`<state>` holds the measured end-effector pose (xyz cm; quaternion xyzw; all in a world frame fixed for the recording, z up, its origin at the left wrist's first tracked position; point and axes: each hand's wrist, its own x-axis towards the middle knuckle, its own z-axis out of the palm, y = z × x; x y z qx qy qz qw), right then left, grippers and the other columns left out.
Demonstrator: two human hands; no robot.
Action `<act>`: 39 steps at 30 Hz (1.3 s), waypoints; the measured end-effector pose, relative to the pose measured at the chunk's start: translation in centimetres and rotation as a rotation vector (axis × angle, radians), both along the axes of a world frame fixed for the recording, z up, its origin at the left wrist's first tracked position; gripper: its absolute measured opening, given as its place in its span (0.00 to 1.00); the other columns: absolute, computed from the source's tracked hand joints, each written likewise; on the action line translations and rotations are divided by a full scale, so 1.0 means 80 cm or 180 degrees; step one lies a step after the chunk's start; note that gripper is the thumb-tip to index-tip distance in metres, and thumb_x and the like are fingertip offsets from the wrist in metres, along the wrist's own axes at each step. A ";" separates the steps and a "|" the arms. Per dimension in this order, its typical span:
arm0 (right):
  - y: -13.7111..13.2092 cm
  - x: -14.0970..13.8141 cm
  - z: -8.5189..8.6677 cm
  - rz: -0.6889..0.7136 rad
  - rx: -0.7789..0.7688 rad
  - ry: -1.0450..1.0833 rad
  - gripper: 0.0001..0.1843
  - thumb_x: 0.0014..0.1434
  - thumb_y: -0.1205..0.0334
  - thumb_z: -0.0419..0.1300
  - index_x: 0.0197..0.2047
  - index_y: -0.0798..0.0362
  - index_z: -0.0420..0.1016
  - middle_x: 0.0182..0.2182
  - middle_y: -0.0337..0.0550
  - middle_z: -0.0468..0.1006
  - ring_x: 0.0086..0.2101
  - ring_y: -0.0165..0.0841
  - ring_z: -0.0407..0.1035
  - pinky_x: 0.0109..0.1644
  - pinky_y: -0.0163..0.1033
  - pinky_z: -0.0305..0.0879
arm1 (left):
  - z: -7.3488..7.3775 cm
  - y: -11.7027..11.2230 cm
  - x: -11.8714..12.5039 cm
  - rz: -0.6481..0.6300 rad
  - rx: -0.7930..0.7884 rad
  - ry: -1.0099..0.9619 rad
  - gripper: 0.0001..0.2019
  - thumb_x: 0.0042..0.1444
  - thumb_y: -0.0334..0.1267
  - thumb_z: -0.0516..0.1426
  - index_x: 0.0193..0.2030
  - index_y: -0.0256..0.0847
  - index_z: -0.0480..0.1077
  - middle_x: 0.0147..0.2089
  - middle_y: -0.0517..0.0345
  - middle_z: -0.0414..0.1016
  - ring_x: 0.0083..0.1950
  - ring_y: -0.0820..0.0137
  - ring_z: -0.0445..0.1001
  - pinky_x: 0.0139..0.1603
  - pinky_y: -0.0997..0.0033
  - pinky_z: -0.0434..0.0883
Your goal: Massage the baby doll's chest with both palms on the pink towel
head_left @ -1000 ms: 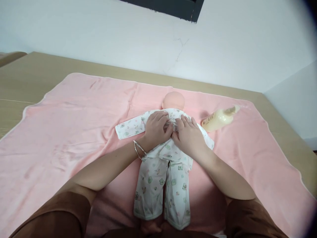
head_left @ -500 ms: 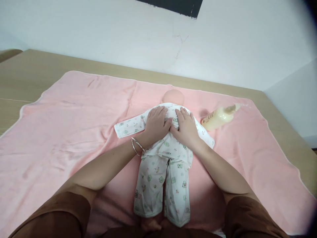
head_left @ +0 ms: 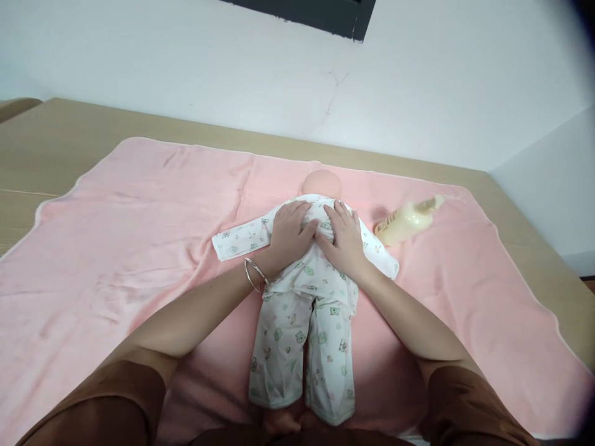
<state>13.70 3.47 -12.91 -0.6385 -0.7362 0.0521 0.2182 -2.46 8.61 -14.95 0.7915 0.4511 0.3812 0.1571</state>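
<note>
A baby doll lies stretched out on a pink blanket, its head at the far end and its feet toward me. It wears a white pyjama top and matching pants printed with small green animals. Flat on the left side of the doll's upper body rests my left hand, fingers stretched out, a bangle at the wrist. My right hand lies flat on the right side, its fingers apart. The two thumbs come close together near the middle. Neither hand grips anything.
To the right of the doll, a pale yellow pump bottle lies on its side on the blanket. Under the blanket is a wooden table, with a white wall behind it. A dark panel shows at the top.
The view has shifted slightly, so everything sits a little differently in frame. Both hands stay flat on the doll's upper body, with hardly any movement of the fingers.
</note>
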 end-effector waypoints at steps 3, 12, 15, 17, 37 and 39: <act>-0.001 0.003 -0.003 0.0143 0.0292 0.0365 0.30 0.68 0.51 0.51 0.70 0.53 0.60 0.74 0.58 0.53 0.74 0.48 0.44 0.74 0.69 0.38 | 0.000 0.006 -0.001 -0.0101 -0.0187 -0.0406 0.19 0.69 0.44 0.48 0.56 0.41 0.74 0.60 0.49 0.77 0.64 0.59 0.71 0.70 0.52 0.63; -0.019 -0.017 0.006 0.0444 0.0484 -0.0254 0.27 0.67 0.57 0.51 0.68 0.52 0.66 0.73 0.54 0.58 0.74 0.52 0.43 0.73 0.72 0.36 | 0.002 0.013 0.001 -0.0043 -0.0791 -0.1182 0.23 0.72 0.43 0.42 0.48 0.45 0.78 0.55 0.54 0.80 0.61 0.63 0.75 0.67 0.56 0.68; -0.026 -0.021 0.009 0.0039 0.0823 -0.0426 0.31 0.66 0.57 0.53 0.71 0.53 0.60 0.76 0.55 0.48 0.75 0.56 0.28 0.71 0.76 0.34 | 0.005 0.012 0.001 -0.0017 -0.0885 -0.1193 0.22 0.72 0.43 0.42 0.48 0.46 0.78 0.56 0.55 0.80 0.61 0.64 0.74 0.68 0.56 0.67; -0.029 -0.023 0.010 0.0115 0.0776 -0.0502 0.34 0.67 0.57 0.53 0.74 0.53 0.55 0.76 0.55 0.44 0.75 0.55 0.25 0.72 0.75 0.34 | 0.006 0.012 0.001 0.0009 -0.0938 -0.1186 0.22 0.72 0.42 0.42 0.48 0.46 0.78 0.56 0.55 0.80 0.60 0.64 0.74 0.68 0.56 0.67; -0.017 -0.023 0.008 0.0440 0.0137 -0.0300 0.30 0.67 0.56 0.52 0.70 0.53 0.64 0.73 0.49 0.59 0.73 0.51 0.46 0.75 0.66 0.40 | -0.001 0.014 0.000 -0.0093 -0.0258 -0.0690 0.19 0.70 0.40 0.43 0.49 0.43 0.76 0.54 0.53 0.80 0.59 0.63 0.74 0.67 0.55 0.67; -0.017 -0.024 0.008 0.0424 0.0166 -0.0248 0.29 0.68 0.56 0.52 0.70 0.53 0.65 0.73 0.48 0.59 0.72 0.50 0.47 0.75 0.65 0.40 | -0.002 0.015 0.000 -0.0087 -0.0213 -0.0576 0.19 0.69 0.40 0.44 0.50 0.42 0.75 0.55 0.52 0.80 0.59 0.63 0.74 0.67 0.55 0.67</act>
